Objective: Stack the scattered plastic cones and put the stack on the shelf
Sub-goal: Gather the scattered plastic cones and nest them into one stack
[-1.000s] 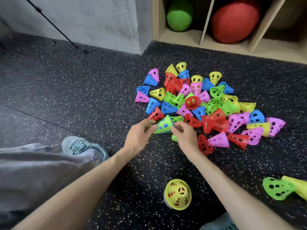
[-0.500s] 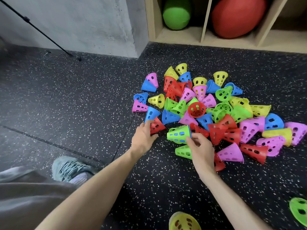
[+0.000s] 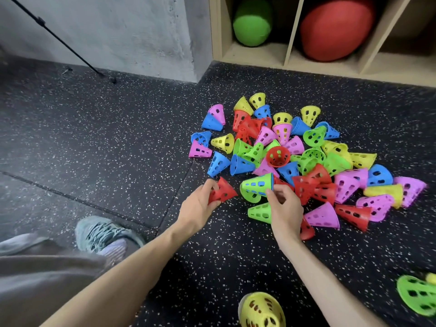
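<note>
On the speckled black floor (image 3: 118, 138), beside the heap of plastic cones (image 3: 295, 156), the left hand (image 3: 198, 206) curls its fingers round a red cone (image 3: 224, 191). Just right of it, the right hand (image 3: 286, 208) pinches the rim of a green cone (image 3: 256, 187), apparently with a blue one nested inside. Beyond the heap stands the wooden shelf (image 3: 292, 27).

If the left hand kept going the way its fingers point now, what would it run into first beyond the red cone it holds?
The left hand points up-right, gripping the red cone. Straight on, it would likely meet the green cone held by the right hand, though depth is unclear.
</note>
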Motion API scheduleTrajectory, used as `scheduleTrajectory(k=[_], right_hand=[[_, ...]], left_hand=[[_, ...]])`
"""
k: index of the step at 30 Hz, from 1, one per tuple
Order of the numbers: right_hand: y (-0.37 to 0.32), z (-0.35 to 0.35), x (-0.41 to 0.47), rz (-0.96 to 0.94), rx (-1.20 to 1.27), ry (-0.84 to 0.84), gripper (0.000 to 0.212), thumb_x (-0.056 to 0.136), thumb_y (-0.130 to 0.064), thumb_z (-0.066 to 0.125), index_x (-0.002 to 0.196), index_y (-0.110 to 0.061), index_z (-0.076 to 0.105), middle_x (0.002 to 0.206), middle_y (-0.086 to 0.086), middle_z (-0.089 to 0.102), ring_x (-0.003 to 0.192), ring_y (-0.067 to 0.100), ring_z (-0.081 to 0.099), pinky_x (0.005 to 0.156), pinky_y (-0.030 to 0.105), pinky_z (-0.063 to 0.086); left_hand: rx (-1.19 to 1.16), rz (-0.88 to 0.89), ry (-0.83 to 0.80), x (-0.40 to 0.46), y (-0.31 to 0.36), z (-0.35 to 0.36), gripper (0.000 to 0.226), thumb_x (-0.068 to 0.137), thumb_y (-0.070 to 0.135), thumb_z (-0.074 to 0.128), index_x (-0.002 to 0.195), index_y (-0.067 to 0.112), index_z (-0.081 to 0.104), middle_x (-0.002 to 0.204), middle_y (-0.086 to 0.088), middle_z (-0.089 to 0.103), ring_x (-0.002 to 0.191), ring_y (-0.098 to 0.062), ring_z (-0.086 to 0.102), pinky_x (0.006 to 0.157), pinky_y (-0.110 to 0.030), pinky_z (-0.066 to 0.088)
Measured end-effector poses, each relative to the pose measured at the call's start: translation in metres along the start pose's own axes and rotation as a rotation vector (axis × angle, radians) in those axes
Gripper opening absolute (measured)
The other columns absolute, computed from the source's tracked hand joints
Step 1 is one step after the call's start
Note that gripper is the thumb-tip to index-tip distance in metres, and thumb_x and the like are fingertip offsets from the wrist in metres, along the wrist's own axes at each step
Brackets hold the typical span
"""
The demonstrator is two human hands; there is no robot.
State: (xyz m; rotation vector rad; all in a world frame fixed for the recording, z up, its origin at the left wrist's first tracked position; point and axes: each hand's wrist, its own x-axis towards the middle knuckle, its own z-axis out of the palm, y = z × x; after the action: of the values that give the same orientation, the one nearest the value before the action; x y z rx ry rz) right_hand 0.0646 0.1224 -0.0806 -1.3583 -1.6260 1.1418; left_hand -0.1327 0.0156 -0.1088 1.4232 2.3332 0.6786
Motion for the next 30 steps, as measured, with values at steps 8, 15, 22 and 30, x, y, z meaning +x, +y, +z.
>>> scheduleTrajectory(k=[8, 15, 22, 30], right_hand=[[-0.018, 0.003, -0.031, -0.040, -0.084, -0.366, 0.005, 0.091, -0.018, 0.074, 0.092, -0.022, 0.074, 0.087, -0.013, 0.073, 0.083, -0.004, 0.065, 0.076, 0.016, 0.047], [-0.025, -0.005, -0.044, -0.075, -0.137, -0.427, 0.010, 0.092, -0.016, 0.072, 0.092, -0.026, 0.076, 0.089, -0.015, 0.075, 0.085, -0.007, 0.067, 0.083, 0.019, 0.052], [-0.027, -0.008, -0.048, -0.068, -0.208, -0.439, 0.012, 0.094, -0.024, 0.069, 0.102, -0.025, 0.079, 0.088, -0.017, 0.075, 0.077, -0.007, 0.063, 0.075, 0.020, 0.046], [-0.030, -0.007, -0.046, -0.141, -0.330, -0.474, 0.014, 0.094, -0.028, 0.069, 0.105, -0.027, 0.078, 0.079, -0.033, 0.064, 0.080, -0.021, 0.057, 0.071, 0.006, 0.040]], left_hand=[[-0.220, 0.055, 0.099, -0.073, 0.009, -0.005, 0.036, 0.098, 0.029, 0.065, 0.126, 0.034, 0.043, 0.122, 0.017, 0.061, 0.103, -0.008, 0.062, 0.088, -0.037, 0.053], [-0.431, -0.035, 0.136, -0.087, 0.031, 0.002, 0.055, 0.093, 0.026, 0.073, 0.136, 0.043, 0.043, 0.109, 0.015, 0.060, 0.097, -0.001, 0.058, 0.083, -0.018, 0.045], [-0.421, -0.020, 0.101, -0.079, 0.040, 0.013, 0.065, 0.087, 0.035, 0.079, 0.141, 0.040, 0.043, 0.117, 0.015, 0.051, 0.106, 0.009, 0.050, 0.082, -0.008, 0.039], [-0.467, -0.088, 0.104, -0.069, 0.041, 0.031, 0.069, 0.086, 0.037, 0.081, 0.143, 0.034, 0.043, 0.127, 0.016, 0.058, 0.109, -0.002, 0.056, 0.086, -0.012, 0.040]])
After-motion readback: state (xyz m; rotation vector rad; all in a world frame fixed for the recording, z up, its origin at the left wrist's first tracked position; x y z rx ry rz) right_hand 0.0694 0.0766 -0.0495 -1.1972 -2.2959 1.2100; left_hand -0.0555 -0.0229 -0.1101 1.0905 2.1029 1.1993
